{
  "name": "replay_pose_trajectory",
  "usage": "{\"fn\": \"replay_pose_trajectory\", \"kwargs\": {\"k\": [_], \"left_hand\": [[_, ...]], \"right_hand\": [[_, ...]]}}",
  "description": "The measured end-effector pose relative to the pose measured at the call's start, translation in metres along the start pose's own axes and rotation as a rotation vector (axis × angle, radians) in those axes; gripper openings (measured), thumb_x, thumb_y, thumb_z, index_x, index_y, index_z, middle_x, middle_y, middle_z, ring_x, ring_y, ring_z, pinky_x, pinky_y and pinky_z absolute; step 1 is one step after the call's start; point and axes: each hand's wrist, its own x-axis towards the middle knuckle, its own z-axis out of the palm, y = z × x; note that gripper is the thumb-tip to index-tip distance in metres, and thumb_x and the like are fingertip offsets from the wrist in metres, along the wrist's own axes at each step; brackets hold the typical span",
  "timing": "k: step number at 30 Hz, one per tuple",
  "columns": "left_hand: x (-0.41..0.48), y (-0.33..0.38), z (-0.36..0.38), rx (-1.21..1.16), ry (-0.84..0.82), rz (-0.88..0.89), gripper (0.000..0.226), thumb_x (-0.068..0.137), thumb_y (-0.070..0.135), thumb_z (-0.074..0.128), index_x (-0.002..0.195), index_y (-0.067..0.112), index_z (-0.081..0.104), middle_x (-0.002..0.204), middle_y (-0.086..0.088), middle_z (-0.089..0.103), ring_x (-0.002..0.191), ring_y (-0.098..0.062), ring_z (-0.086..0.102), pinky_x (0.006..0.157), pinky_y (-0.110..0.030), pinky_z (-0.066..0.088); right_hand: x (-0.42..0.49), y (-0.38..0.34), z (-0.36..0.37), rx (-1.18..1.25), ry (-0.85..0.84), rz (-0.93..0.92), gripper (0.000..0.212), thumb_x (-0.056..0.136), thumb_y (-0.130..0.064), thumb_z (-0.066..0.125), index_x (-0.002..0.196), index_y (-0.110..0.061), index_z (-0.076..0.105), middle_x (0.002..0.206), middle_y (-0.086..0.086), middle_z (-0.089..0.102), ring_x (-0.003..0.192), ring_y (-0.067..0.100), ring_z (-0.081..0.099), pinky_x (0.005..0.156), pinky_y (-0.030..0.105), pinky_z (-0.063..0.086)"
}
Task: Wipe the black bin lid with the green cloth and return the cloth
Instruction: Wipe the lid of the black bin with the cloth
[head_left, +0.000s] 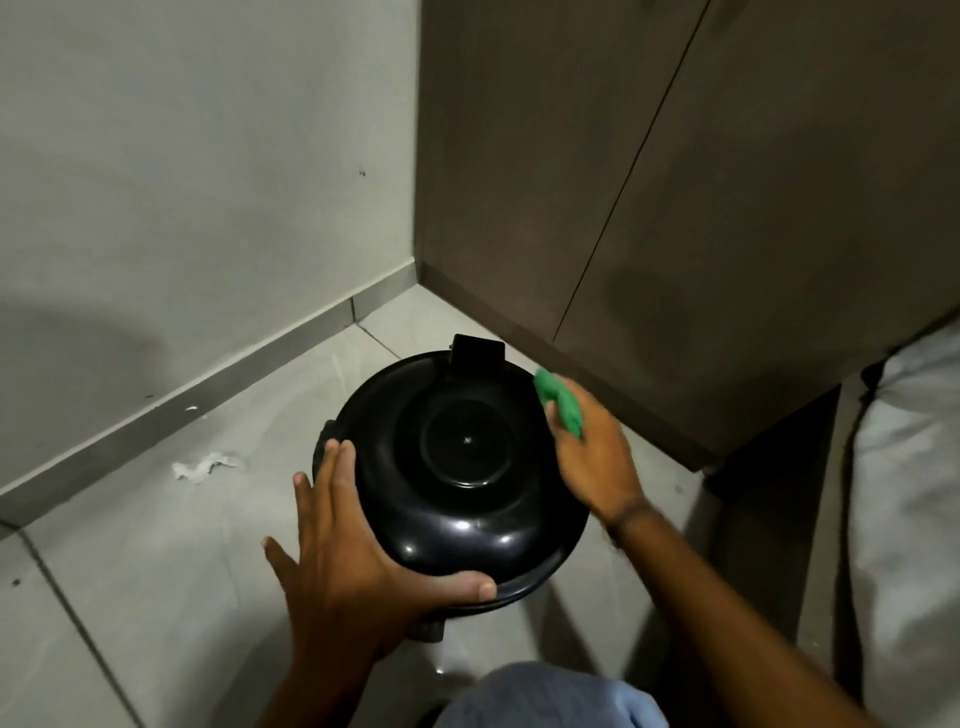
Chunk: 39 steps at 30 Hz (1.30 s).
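A round glossy black bin lid (457, 467) tops a bin standing on the tiled floor in a corner. My left hand (343, 540) clasps the lid's near left rim, thumb along the front edge and fingers spread up the left side. My right hand (592, 447) rests on the lid's right edge, fingers closed around a bunched green cloth (561, 400) that pokes out above the knuckles. The bin's body is mostly hidden beneath the lid.
A grey wall with a skirting board (208, 384) runs along the left. Brown cabinet doors (675, 208) stand behind and right of the bin. A scrap of white paper (202, 465) lies on the floor tiles. A white fabric bundle (909, 493) sits far right.
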Motion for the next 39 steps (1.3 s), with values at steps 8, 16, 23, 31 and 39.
{"fn": "replay_pose_trajectory", "kwargs": {"k": [8,16,23,31,39], "left_hand": [[-0.001,0.001,0.005,0.08,0.053,0.028,0.173,0.031,0.091,0.089,0.167,0.043,-0.008,0.179,0.022,-0.007,0.168,-0.019,-0.004,0.126,-0.078,0.012],[-0.002,0.004,0.002,0.0,0.04,-0.006,0.187,0.006,0.105,0.074,0.165,0.044,-0.006,0.177,0.026,-0.007,0.169,-0.019,-0.004,0.127,-0.077,0.012],[0.0,0.0,0.003,0.073,0.099,0.059,0.157,0.054,0.068,0.097,0.16,0.056,-0.018,0.178,0.023,-0.009,0.168,-0.019,-0.008,0.126,-0.08,0.015],[-0.008,0.001,0.013,-0.022,0.14,-0.046,0.186,0.007,0.108,0.07,0.165,0.043,-0.002,0.177,0.023,0.001,0.169,-0.024,0.0,0.125,-0.079,0.01],[-0.065,0.004,0.017,-0.055,0.27,-0.06,0.151,0.023,0.112,0.062,0.151,0.033,0.049,0.154,-0.006,0.049,0.148,-0.044,0.044,0.113,-0.078,0.039]], "right_hand": [[-0.04,-0.074,0.061,-0.551,-0.247,-0.551,0.076,0.082,-0.027,0.055,0.157,-0.02,0.041,0.166,-0.001,0.039,0.158,0.023,0.024,0.131,0.041,0.009],[-0.04,-0.001,-0.013,-0.324,-0.038,-0.291,0.047,0.106,-0.026,0.051,0.153,-0.025,0.05,0.163,-0.004,0.045,0.155,0.018,0.035,0.129,0.042,0.024],[-0.06,-0.062,0.073,-0.545,-0.318,-0.687,0.074,0.082,-0.036,0.049,0.154,-0.023,0.043,0.163,0.0,0.043,0.155,0.026,0.029,0.13,0.043,0.013],[0.002,-0.013,-0.003,-0.129,-0.075,-0.19,0.044,0.104,-0.016,0.057,0.148,-0.017,0.056,0.155,0.003,0.055,0.148,0.022,0.045,0.126,0.043,0.032],[0.103,-0.085,0.063,-0.341,-0.549,-0.451,0.044,0.103,-0.033,0.058,0.146,-0.033,0.057,0.155,-0.004,0.055,0.143,0.021,0.05,0.123,0.043,0.036]]}}
